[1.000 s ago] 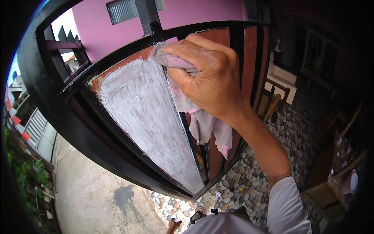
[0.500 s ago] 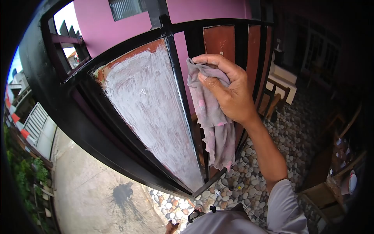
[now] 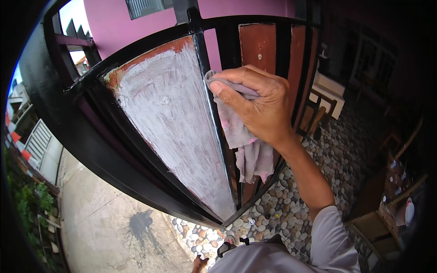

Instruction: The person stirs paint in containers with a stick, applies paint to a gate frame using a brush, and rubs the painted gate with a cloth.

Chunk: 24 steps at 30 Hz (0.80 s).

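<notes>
My right hand (image 3: 264, 102) pinches a grey and pink rag (image 3: 236, 127) between thumb and fingers, with its loose ends hanging down. The bunched upper edge of the rag is at the black upright bar (image 3: 204, 63) of a metal gate; whether it presses on the bar I cannot tell. Left of that bar is a tapering panel (image 3: 168, 109) streaked with whitish paint, with reddish brown showing along its top edge. Low in the view, my left hand (image 3: 199, 263) hangs beside my body, small and partly cut off, its fingers unclear.
Reddish-brown panels (image 3: 257, 45) stand between black bars farther right. A pink wall (image 3: 123, 27) rises behind the gate. Underfoot are pebble paving (image 3: 291, 195) and concrete (image 3: 100, 209) with a dark splatter (image 3: 140, 223). A cluttered wooden table (image 3: 375, 232) is at the right.
My right hand has moved left with the rag, bringing its bunched edge to the black upright bar. The rag's hanging end has risen slightly. My left hand stays low.
</notes>
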Each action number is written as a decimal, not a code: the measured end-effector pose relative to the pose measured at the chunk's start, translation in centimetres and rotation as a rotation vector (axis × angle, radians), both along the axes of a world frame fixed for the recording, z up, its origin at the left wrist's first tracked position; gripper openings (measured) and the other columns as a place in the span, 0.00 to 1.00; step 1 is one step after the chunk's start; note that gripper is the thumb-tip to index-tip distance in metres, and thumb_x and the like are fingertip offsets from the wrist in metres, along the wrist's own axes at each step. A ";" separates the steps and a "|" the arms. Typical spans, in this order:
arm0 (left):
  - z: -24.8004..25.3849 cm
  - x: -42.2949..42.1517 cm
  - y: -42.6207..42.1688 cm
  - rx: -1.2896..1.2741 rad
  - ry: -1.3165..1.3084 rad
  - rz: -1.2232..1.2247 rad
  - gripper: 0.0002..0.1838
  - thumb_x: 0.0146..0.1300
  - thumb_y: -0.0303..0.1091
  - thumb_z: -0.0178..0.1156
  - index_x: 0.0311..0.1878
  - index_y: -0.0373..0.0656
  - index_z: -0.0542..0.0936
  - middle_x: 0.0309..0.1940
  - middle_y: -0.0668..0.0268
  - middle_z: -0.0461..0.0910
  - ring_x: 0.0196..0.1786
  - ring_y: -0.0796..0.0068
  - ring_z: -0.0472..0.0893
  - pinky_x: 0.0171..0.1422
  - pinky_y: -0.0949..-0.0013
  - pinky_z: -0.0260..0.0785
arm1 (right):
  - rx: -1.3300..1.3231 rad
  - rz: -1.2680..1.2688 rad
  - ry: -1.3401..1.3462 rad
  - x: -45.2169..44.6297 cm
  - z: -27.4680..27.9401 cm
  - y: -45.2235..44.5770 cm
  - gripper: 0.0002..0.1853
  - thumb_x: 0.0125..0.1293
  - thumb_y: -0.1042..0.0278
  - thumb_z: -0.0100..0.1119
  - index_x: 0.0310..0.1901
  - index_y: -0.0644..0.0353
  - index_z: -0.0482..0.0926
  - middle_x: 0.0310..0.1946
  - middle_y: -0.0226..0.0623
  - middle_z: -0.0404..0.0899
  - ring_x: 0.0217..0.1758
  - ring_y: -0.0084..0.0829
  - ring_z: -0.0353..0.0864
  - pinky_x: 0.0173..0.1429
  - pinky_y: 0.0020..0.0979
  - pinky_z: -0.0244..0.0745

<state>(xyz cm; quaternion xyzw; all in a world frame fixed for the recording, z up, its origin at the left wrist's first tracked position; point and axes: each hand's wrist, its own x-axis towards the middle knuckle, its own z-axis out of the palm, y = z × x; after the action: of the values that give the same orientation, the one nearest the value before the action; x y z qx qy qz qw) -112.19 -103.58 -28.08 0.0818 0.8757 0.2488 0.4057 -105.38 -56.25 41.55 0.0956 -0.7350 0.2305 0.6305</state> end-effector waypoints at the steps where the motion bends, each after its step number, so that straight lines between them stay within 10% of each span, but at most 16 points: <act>1: -0.1 -0.2 -0.1 -0.002 0.022 -0.010 0.44 0.52 0.56 0.70 0.62 0.32 0.67 0.54 0.44 0.76 0.54 0.58 0.77 0.59 0.61 0.70 | 0.031 -0.053 -0.024 0.3 0.2 -0.3 0.08 0.57 0.72 0.69 0.38 0.63 0.86 0.32 0.38 0.85 0.33 0.26 0.85 0.35 0.23 0.80; 24: 3.9 0.4 0.7 -0.106 0.224 -0.185 0.44 0.45 0.60 0.72 0.59 0.37 0.72 0.46 0.43 0.81 0.52 0.47 0.80 0.54 0.58 0.74 | 0.188 -0.180 -0.032 0.1 -4.4 -0.6 0.15 0.53 0.79 0.70 0.45 0.60 0.84 0.36 0.35 0.82 0.35 0.27 0.85 0.34 0.24 0.83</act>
<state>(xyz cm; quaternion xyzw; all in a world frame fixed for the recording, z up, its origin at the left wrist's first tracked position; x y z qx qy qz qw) -111.76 -102.86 -24.16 0.1679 0.9160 0.1529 0.3306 -105.24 -56.87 37.11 0.0840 -0.7688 0.1045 0.6253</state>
